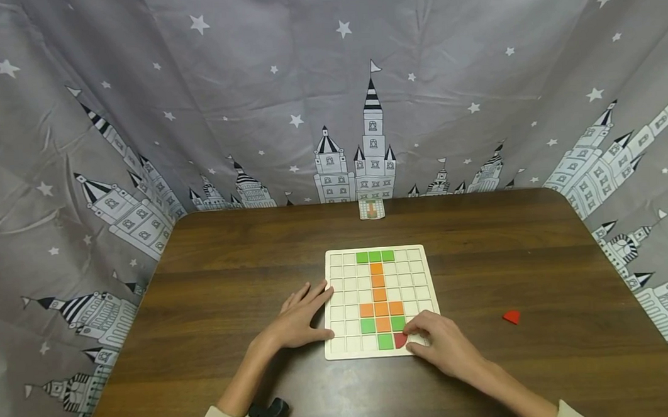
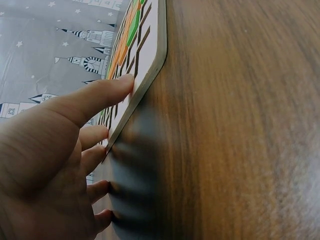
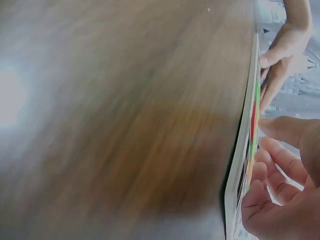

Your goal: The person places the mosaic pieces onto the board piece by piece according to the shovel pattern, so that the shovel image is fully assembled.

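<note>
A cream grid board (image 1: 339, 350) lies on the table, with green tiles (image 1: 375, 257) and orange tiles (image 1: 379, 294) set in several of its cells. On the board's left edge rests my left hand (image 1: 297, 320), thumb and fingers spread; in the left wrist view its thumb (image 2: 117, 89) touches the rim. My right hand (image 1: 446, 347) pinches a red tile (image 1: 400, 340) with a rounded side, between thumb and forefinger, at the bottom row beside a green tile (image 1: 386, 341). Its fingers hide part of the board's lower right corner.
A second red piece (image 1: 511, 317), with a pointed corner, lies on the brown table (image 1: 245, 251) right of the board. A small printed card (image 1: 371, 209) stands at the table's back edge. Behind hangs a grey curtain (image 1: 248, 81) with castles and stars.
</note>
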The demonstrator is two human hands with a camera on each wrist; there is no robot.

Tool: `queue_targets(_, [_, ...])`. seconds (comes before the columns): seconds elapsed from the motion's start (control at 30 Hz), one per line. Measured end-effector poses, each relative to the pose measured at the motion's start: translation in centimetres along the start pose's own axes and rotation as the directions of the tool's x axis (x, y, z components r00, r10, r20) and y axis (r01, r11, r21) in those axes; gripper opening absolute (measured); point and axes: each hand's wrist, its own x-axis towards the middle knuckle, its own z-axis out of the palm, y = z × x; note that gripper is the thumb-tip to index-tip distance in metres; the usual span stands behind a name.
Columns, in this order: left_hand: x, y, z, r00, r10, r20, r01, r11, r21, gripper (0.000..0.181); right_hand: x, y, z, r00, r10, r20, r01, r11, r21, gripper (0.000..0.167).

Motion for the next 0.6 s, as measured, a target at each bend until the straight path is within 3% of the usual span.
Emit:
queue_targets(0.17, [0.0, 0.1, -0.1, 1.000, 0.000, 0.003, 0.000, 1.000, -0.008, 0.083, -0.9, 0.9, -1.7, 0.995, 0.071, -0.063, -0.073, 0.997, -0.031, 0.024])
queue_targets(0.37, [0.0, 0.1, -0.1, 1.000, -0.005, 0.004, 0.005, 1.000, 0.004, 0.083, -3.0, 3.6, -4.7, 0.978, 0.096, -0.186, -0.116, 0.988, -0.101, 0.029])
queue_targets(0.5, [0.0, 0.1, -0.1, 1.000, -0.007, 0.004, 0.007, 1.000, 0.007, 0.084, -4.6, 5.4, -7.1, 0.955, 0.178, -0.238, -0.217, 0.965, -0.145, 0.027])
queue_targets(0.6, [0.1, 0.0, -0.1, 1.000, -0.007, 0.006, 0.007, 1.000, 0.009, 0.084, -6.0, 6.5, -9.0, 0.922, 0.291, -0.254, -0.335, 0.930, -0.152, 0.028])
